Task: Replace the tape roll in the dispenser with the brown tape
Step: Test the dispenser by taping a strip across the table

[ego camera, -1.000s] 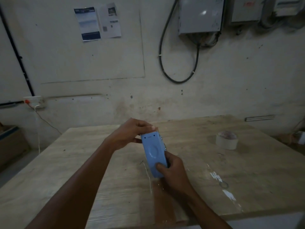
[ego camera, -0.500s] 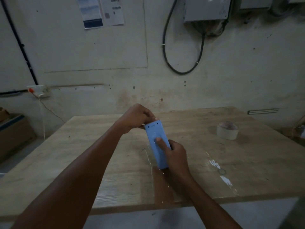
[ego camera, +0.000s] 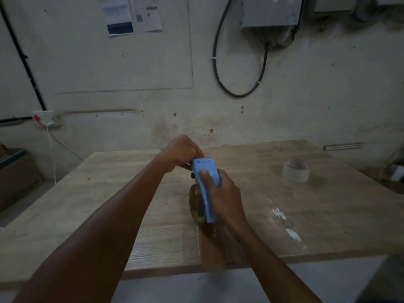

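A light blue tape dispenser (ego camera: 205,189) is held above the middle of the wooden table (ego camera: 109,193), its long back facing me. My right hand (ego camera: 223,195) grips its body from the right, thumb pressed on the blue face. My left hand (ego camera: 181,153) is closed around the dispenser's far top end. A brownish-yellow tape roll (ego camera: 194,204) shows at the dispenser's lower left side, mostly hidden behind the blue body. A whitish tape roll (ego camera: 295,171) lies flat on the table at the right, away from both hands.
White paint marks (ego camera: 284,221) and a small ring mark sit on the table right of my right arm. The wall with a hanging black cable (ego camera: 238,84) stands just behind the table. A cardboard box (ego camera: 15,171) is on the floor at left.
The dispenser has tilted so the brownish roll now shows at its lower left. My right thumb has slid up the blue face. My left hand stays clamped on the top end.
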The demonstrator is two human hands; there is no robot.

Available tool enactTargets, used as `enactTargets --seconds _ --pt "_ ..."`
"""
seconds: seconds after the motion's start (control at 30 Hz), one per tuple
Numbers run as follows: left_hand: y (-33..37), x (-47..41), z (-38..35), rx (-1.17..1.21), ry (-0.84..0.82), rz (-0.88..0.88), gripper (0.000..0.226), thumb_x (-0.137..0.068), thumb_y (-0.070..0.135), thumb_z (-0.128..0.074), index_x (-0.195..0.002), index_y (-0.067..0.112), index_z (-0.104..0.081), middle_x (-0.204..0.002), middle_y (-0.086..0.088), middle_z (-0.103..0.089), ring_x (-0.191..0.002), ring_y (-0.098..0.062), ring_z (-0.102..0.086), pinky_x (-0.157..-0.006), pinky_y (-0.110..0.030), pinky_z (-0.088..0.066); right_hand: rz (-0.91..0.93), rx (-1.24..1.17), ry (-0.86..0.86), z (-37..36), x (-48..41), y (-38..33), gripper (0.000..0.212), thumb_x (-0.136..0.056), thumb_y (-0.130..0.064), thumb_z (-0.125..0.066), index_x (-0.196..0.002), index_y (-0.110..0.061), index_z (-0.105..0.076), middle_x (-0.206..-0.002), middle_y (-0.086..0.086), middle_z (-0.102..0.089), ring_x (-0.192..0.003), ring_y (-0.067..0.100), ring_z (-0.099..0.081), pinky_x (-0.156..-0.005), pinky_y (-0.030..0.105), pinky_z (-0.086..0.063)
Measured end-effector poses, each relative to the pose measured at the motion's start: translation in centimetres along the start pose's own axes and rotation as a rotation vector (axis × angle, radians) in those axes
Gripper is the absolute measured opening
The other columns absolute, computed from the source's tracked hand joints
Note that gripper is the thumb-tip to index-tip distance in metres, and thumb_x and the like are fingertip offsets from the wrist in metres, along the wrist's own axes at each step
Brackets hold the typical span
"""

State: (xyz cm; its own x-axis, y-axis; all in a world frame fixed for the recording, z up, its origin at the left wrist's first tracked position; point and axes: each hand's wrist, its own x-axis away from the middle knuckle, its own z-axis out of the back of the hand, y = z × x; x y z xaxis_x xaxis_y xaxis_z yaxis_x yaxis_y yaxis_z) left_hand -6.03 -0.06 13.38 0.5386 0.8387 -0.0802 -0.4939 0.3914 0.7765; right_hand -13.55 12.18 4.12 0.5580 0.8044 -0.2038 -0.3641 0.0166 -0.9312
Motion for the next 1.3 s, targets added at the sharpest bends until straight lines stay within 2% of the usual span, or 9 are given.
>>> enactTargets --seconds 0.1,0.37,0.5,0.63,0.8,0.87,1.0,1.13,1.3 --pt "-0.1 0.1 0.1 0.013 -0.003 0.021 0.022 -0.089 -0.005 -0.056 -0.082 0.003 -0.076 -0.082 -0.012 -0.072 -0.067 -0.018 -0.069 -0.048 -0.019 -0.052 -0.065 -0.027 -0.055 1.0 -0.2 -0.7 0.044 -0.096 -0.057 -0.043 -0.110 -0.020 -0.064 -0.090 -0.004 -0.068 -0.076 0.007 -0.064 -0.064 0.023 -0.046" --pt "0.1 0.2 -0.5 0.091 -0.033 0.073 0.021 -0.086 -0.005 -0.056 -0.080 0.002 -0.075 -0.079 -0.012 -0.073 -0.065 -0.018 -0.070 -0.051 -0.023 -0.054 -0.297 -0.520 -0.290 2.3 0.5 -2.0 0.042 -0.093 -0.039 -0.062 -0.116 -0.004 -0.057 -0.086 0.018 -0.072 -0.065 0.027 -0.072 -0.058 0.035 -0.059" --pt "-0.3 0.1 -1.0 0.052 -0.050 0.106 0.015 -0.082 -0.004 -0.061 -0.086 -0.004 -0.076 -0.080 -0.016 -0.072 -0.063 -0.021 -0.068 -0.050 -0.026 -0.056 -0.343 -0.481 -0.284 2.5 1.3 -2.9 0.042 -0.096 -0.034 -0.058 -0.112 0.005 -0.062 -0.069 0.013 -0.070 -0.051 0.023 -0.069 -0.051 0.030 -0.057" --pt "-1.4 0.6 -2.1 0.065 -0.097 0.192 0.017 -0.081 0.003 -0.073 -0.091 -0.011 -0.071 -0.073 -0.017 -0.069 -0.059 -0.023 -0.065 -0.045 -0.023 -0.055 -0.429 -0.444 -0.314 2.3 2.3 -3.0 0.048 -0.097 -0.032 -0.059 -0.118 0.011 -0.059 -0.073 0.018 -0.066 -0.047 0.027 -0.068 -0.051 0.033 -0.058" --pt "-3.5 1.3 -3.9 0.062 -0.150 0.226 0.024 -0.083 0.006 -0.075 -0.098 -0.011 -0.071 -0.070 -0.011 -0.068 -0.054 -0.014 -0.064 -0.043 -0.020 -0.052 -0.556 -0.404 -0.372 3.0 4.8 -2.4 0.043 -0.097 -0.031 -0.058 -0.120 0.006 -0.056 -0.067 0.016 -0.068 -0.047 0.027 -0.068 -0.046 0.031 -0.058" --pt "-4.3 1.5 -5.1 0.042 -0.147 0.214 0.022 -0.082 0.009 -0.076 -0.093 -0.010 -0.072 -0.069 -0.012 -0.068 -0.053 -0.014 -0.063 -0.043 -0.021 -0.053 -0.597 -0.395 -0.366 3.6 5.6 -2.1 0.036 -0.098 -0.030 -0.057 -0.112 0.003 -0.056 -0.062 0.016 -0.068 -0.046 0.026 -0.068 -0.044 0.030 -0.058" --pt "-5.7 1.3 -6.4 -0.053 -0.118 0.168 0.019 -0.074 0.014 -0.080 -0.080 -0.004 -0.076 -0.080 -0.018 -0.075 -0.065 -0.022 -0.069 -0.068 -0.040 -0.063 -0.659 -0.351 -0.376 4.8 6.7 -2.2 0.027 -0.098 -0.029 -0.057 -0.102 -0.003 -0.056 -0.058 0.016 -0.071 -0.049 0.026 -0.070 -0.047 0.032 -0.059" --pt "-6.7 1.4 -6.8 -0.237 -0.092 0.157 0.028 -0.067 0.026 -0.082 -0.059 0.004 -0.067 -0.064 -0.013 -0.070 -0.059 -0.024 -0.068 -0.055 -0.028 -0.055 -0.668 -0.292 -0.388 4.7 7.2 -2.1 0.030 -0.099 -0.026 -0.056 -0.104 0.003 -0.057 -0.065 0.021 -0.071 -0.051 0.028 -0.069 -0.051 0.034 -0.059" --pt "-8.4 0.9 -8.3 -0.352 -0.032 0.082 0.039 -0.058 0.043 -0.077 -0.053 0.015 -0.051 -0.081 -0.011 -0.071 -0.066 -0.025 -0.062 -0.059 -0.027 -0.043 -0.714 -0.289 -0.374 4.3 6.9 -2.6 0.030 -0.101 -0.024 -0.051 -0.100 0.006 -0.055 -0.054 0.019 -0.067 -0.041 0.025 -0.065 -0.041 0.029 -0.056"
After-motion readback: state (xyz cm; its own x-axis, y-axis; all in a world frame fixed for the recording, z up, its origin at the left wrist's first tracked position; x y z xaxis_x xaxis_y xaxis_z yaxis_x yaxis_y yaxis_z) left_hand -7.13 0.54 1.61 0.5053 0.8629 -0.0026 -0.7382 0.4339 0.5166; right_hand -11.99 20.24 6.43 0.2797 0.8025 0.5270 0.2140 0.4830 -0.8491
